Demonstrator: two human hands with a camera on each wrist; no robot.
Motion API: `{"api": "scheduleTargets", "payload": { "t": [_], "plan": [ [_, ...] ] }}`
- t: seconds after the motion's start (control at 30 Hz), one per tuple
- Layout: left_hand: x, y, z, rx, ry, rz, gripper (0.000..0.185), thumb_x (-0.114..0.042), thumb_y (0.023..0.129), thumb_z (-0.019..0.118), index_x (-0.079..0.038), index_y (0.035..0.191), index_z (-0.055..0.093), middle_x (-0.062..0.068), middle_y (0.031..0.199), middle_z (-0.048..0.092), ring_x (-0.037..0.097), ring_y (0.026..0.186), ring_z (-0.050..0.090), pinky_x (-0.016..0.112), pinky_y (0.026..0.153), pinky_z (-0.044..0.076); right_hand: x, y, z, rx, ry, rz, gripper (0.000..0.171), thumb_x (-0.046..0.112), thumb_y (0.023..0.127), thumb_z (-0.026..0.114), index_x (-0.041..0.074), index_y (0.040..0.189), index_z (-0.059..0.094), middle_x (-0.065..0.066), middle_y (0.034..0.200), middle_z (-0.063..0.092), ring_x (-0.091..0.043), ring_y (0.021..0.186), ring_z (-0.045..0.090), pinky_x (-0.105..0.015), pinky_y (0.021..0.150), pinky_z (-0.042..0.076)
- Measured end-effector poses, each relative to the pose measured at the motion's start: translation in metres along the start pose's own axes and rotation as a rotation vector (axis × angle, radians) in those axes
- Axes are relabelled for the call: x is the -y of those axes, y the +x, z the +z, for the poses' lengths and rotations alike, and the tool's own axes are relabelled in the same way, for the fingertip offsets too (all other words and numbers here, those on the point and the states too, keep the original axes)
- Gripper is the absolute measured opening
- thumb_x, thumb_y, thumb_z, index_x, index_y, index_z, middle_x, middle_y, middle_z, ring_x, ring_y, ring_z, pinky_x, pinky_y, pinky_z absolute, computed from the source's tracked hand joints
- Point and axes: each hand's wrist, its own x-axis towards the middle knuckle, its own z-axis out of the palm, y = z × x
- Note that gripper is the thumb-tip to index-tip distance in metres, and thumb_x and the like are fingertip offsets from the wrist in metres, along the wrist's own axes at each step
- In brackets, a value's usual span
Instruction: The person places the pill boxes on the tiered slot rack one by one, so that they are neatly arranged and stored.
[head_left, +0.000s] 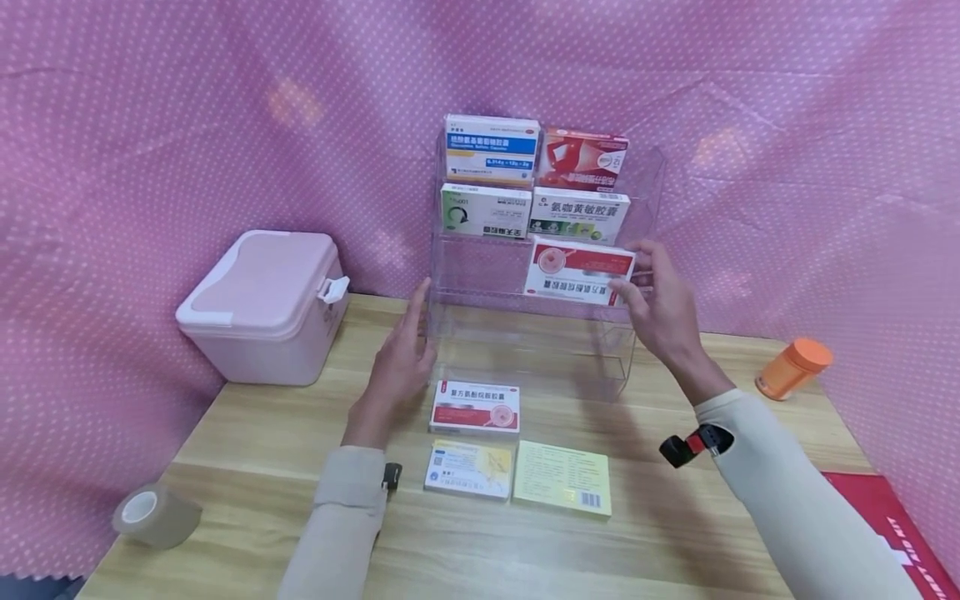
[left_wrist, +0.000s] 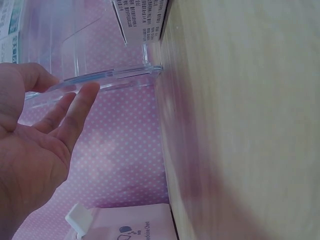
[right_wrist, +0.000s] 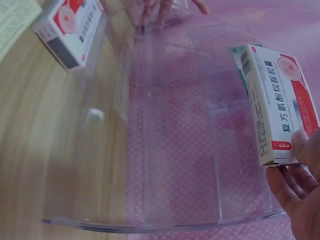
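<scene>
A clear plastic tiered display rack (head_left: 480, 267) stands on the table with medicine boxes on its tiers. My right hand (head_left: 663, 304) pinches the right end of a red-and-white medicine box (head_left: 577, 273) at the third tier, thumb on its front and fingers behind. In the right wrist view, that box (right_wrist: 285, 100) is tilted and its end sits between thumb and fingers. My left hand (head_left: 401, 354) is at the rack's left side. The left wrist view has the thumb and fingers (left_wrist: 80, 112) on either side of the rack's clear side panel (left_wrist: 110, 75).
A second red-and-white box (head_left: 475, 407), a yellow-white box (head_left: 468, 468) and a pale yellow box (head_left: 562, 477) lie before the rack. Left are a pink medicine chest (head_left: 262, 308) and a tape roll (head_left: 157, 517); right, an orange bottle (head_left: 793, 368) and a red first-aid kit (head_left: 873, 512).
</scene>
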Motion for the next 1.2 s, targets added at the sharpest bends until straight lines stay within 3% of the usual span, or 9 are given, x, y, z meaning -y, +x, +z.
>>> {"api": "scheduleTargets", "payload": {
  "t": [0.13, 0.23, 0.4, 0.5, 0.73, 1.0, 1.2],
  "plan": [
    [-0.002, 0.001, -0.001, 0.001, 0.002, 0.008, 0.111, 0.000, 0.103, 0.061, -0.065, 0.164, -0.005, 0.008, 0.176, 0.035, 0.042, 0.150, 0.051, 0.068, 0.117, 0.050, 0.004, 0.013, 0.003, -0.037, -0.021, -0.023, 0.047, 0.001, 0.100, 0.072, -0.001, 0.143, 0.054, -0.025, 0.122, 0.074, -0.040, 0.105, 0.074, -0.001, 0.081, 0.047],
    [-0.003, 0.002, -0.001, 0.006, 0.005, 0.006, 0.113, 0.000, 0.102, 0.062, -0.067, 0.163, -0.007, 0.008, 0.176, 0.035, 0.042, 0.151, 0.051, 0.068, 0.117, 0.050, 0.006, 0.020, 0.007, -0.065, -0.022, -0.046, 0.047, 0.000, 0.099, 0.073, -0.001, 0.142, 0.056, -0.025, 0.123, 0.075, -0.040, 0.106, 0.075, -0.007, 0.083, 0.052],
    [-0.004, 0.002, -0.001, 0.008, 0.008, -0.002, 0.115, 0.001, 0.102, 0.062, -0.070, 0.161, -0.008, 0.008, 0.177, 0.033, 0.043, 0.150, 0.051, 0.068, 0.116, 0.050, 0.006, 0.027, 0.016, -0.106, -0.032, -0.098, 0.048, -0.003, 0.097, 0.073, -0.001, 0.142, 0.057, -0.025, 0.121, 0.076, -0.042, 0.103, 0.075, -0.043, 0.091, 0.064],
    [-0.003, 0.002, -0.001, 0.006, 0.013, -0.003, 0.115, 0.000, 0.102, 0.063, -0.070, 0.160, -0.008, 0.007, 0.178, 0.033, 0.043, 0.150, 0.052, 0.068, 0.116, 0.051, 0.003, 0.031, 0.021, -0.121, -0.079, -0.117, 0.048, -0.004, 0.097, 0.073, 0.000, 0.142, 0.058, -0.026, 0.121, 0.073, -0.043, 0.102, 0.074, -0.055, 0.093, 0.064],
    [-0.002, 0.001, -0.001, -0.001, 0.029, -0.003, 0.113, -0.001, 0.104, 0.062, -0.069, 0.161, -0.009, 0.006, 0.179, 0.031, 0.042, 0.151, 0.050, 0.067, 0.116, 0.051, -0.002, 0.033, 0.035, -0.105, -0.250, -0.155, 0.042, -0.003, 0.098, 0.072, 0.002, 0.137, 0.059, -0.026, 0.121, 0.066, -0.044, 0.106, 0.072, -0.058, 0.092, 0.065],
    [-0.002, -0.001, -0.001, 0.002, 0.020, -0.013, 0.114, -0.002, 0.103, 0.062, -0.070, 0.160, -0.008, 0.005, 0.179, 0.031, 0.043, 0.151, 0.050, 0.069, 0.115, 0.051, 0.001, 0.030, 0.060, -0.068, -0.232, -0.087, 0.041, 0.003, 0.100, 0.071, 0.005, 0.139, 0.058, -0.026, 0.124, 0.069, -0.044, 0.110, 0.073, -0.058, 0.096, 0.064],
    [-0.002, 0.000, 0.000, -0.001, 0.015, -0.004, 0.112, -0.002, 0.103, 0.062, -0.069, 0.161, -0.008, 0.005, 0.178, 0.031, 0.042, 0.151, 0.051, 0.068, 0.115, 0.051, 0.000, 0.029, 0.074, -0.053, -0.256, -0.069, 0.044, 0.006, 0.099, 0.074, 0.007, 0.141, 0.060, -0.024, 0.130, 0.067, -0.042, 0.117, 0.067, -0.057, 0.104, 0.056]
  ]
}}
